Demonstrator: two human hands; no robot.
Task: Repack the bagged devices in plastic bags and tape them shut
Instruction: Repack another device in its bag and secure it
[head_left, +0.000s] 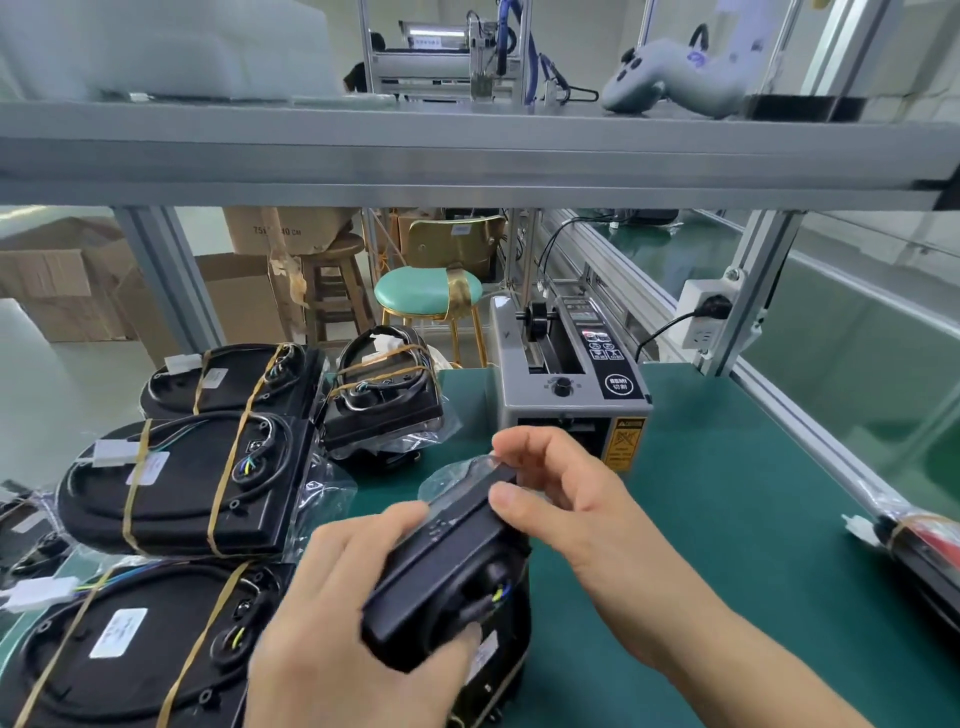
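I hold a black device (447, 566) in a clear plastic bag above the green table (727, 493). My left hand (343, 623) grips its lower left side, thumb curled under the body. My right hand (561, 493) pinches the bag's loose flap (467, 467) at the device's top edge, with a clear strip that looks like tape between thumb and forefinger. A grey tape dispenser (566, 374) stands just behind my right hand.
Several bagged black devices (182, 478) with tan bands lie stacked at the left. One more device (384, 400) sits behind them, another (924, 551) at the right edge. A metal shelf (467, 150) runs overhead. A green stool (426, 291) and cardboard boxes stand beyond the table.
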